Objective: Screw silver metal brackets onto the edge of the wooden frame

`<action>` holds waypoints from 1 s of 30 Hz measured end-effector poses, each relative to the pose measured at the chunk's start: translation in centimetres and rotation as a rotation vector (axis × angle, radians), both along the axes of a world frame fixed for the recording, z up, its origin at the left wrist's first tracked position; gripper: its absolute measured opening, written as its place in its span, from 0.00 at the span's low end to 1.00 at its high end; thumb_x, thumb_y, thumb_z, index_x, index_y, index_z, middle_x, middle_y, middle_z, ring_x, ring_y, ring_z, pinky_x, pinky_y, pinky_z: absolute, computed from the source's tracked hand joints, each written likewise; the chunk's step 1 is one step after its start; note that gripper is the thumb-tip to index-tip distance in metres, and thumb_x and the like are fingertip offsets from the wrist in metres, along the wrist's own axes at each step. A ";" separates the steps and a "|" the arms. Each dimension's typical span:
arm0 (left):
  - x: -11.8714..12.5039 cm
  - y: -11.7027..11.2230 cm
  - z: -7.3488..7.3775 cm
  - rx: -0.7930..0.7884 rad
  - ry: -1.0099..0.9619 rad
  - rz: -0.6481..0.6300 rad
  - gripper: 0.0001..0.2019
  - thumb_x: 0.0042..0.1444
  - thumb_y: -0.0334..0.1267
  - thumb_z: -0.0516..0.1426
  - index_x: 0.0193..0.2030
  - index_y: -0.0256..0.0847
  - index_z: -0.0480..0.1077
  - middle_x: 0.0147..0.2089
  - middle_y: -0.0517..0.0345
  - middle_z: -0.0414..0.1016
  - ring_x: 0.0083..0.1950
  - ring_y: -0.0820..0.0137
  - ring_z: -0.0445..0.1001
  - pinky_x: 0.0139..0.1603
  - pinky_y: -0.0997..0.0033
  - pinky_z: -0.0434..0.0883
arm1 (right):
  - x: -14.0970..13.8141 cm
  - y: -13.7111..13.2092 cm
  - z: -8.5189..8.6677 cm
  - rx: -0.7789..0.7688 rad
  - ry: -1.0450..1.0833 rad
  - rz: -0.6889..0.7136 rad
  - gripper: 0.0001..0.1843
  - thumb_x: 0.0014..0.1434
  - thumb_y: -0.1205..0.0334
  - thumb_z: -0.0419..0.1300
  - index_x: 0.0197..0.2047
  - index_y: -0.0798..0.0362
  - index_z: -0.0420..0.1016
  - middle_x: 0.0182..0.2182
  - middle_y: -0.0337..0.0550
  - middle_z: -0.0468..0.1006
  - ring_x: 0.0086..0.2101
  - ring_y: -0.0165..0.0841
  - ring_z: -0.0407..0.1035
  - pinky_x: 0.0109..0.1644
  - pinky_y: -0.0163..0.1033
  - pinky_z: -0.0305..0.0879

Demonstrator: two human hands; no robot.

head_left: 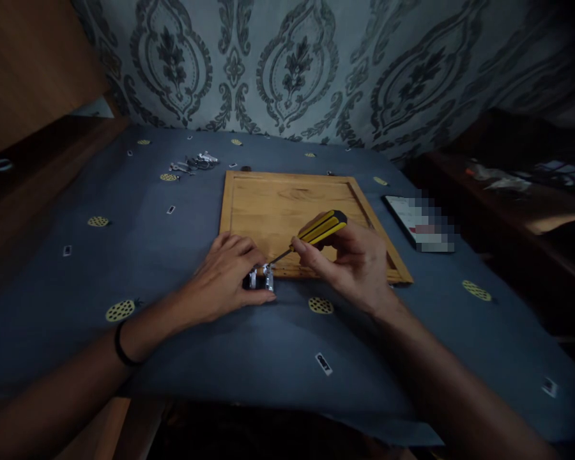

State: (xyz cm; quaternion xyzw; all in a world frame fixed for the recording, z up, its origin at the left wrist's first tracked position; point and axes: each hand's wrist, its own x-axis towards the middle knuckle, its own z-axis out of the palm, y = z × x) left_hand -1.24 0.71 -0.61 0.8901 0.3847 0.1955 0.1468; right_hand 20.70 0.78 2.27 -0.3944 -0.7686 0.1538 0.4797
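A framed wooden panel, like a small cabinet door [268,201], lies flat on the cloth-covered table. At its near edge sits a shiny metal hinge [269,281], partly covered by my fingers. My left hand [223,271] is closed around this hinge, thumb on the near side and fingers on the far side. A yellow and black screwdriver [322,230] is gripped in my right hand [359,265], tilted down to the left. Its tip meets the hinge; the screw head is too small to make out.
Loose metal hardware [199,161] lies in a pile at the back left. A phone [419,223] rests right of the panel. Dark wooden furniture [551,211] stands at the right, and a wooden cabinet [33,70] at the left. Patterned fabric [297,70] hangs behind the table.
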 end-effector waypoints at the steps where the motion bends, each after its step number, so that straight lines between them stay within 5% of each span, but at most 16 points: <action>1: 0.0 0.0 0.0 0.001 -0.002 -0.001 0.20 0.54 0.51 0.70 0.44 0.41 0.74 0.45 0.55 0.74 0.51 0.58 0.71 0.62 0.51 0.64 | 0.1 0.0 0.0 -0.008 0.001 0.005 0.10 0.62 0.62 0.67 0.31 0.50 0.72 0.23 0.34 0.73 0.23 0.28 0.68 0.28 0.35 0.65; 9: 0.0 0.1 0.0 0.000 0.003 0.003 0.20 0.53 0.51 0.71 0.44 0.40 0.74 0.45 0.55 0.74 0.51 0.57 0.71 0.61 0.51 0.64 | 0.0 -0.2 0.8 -0.126 0.028 0.142 0.13 0.61 0.56 0.70 0.30 0.51 0.72 0.25 0.36 0.73 0.25 0.29 0.69 0.28 0.36 0.64; 21: 0.0 0.0 -0.2 0.013 -0.016 0.004 0.21 0.53 0.53 0.70 0.43 0.40 0.74 0.44 0.55 0.73 0.51 0.57 0.71 0.62 0.51 0.63 | 0.1 -0.2 1.1 -0.039 -0.033 0.176 0.14 0.62 0.59 0.70 0.28 0.51 0.71 0.24 0.34 0.72 0.25 0.28 0.68 0.29 0.35 0.63; 25: 0.0 0.0 -0.2 0.022 -0.011 0.005 0.20 0.54 0.52 0.70 0.43 0.41 0.73 0.44 0.55 0.73 0.51 0.57 0.71 0.61 0.51 0.65 | -0.3 -0.2 0.9 -0.208 0.105 0.135 0.10 0.62 0.56 0.69 0.34 0.51 0.76 0.30 0.38 0.78 0.26 0.28 0.71 0.28 0.35 0.68; 30: 0.1 0.0 -0.2 0.026 -0.013 0.014 0.18 0.54 0.52 0.70 0.41 0.43 0.72 0.44 0.56 0.74 0.50 0.58 0.71 0.60 0.52 0.65 | -0.7 -0.3 1.0 -0.443 0.266 0.203 0.18 0.56 0.46 0.72 0.37 0.52 0.78 0.32 0.39 0.80 0.23 0.28 0.74 0.25 0.34 0.74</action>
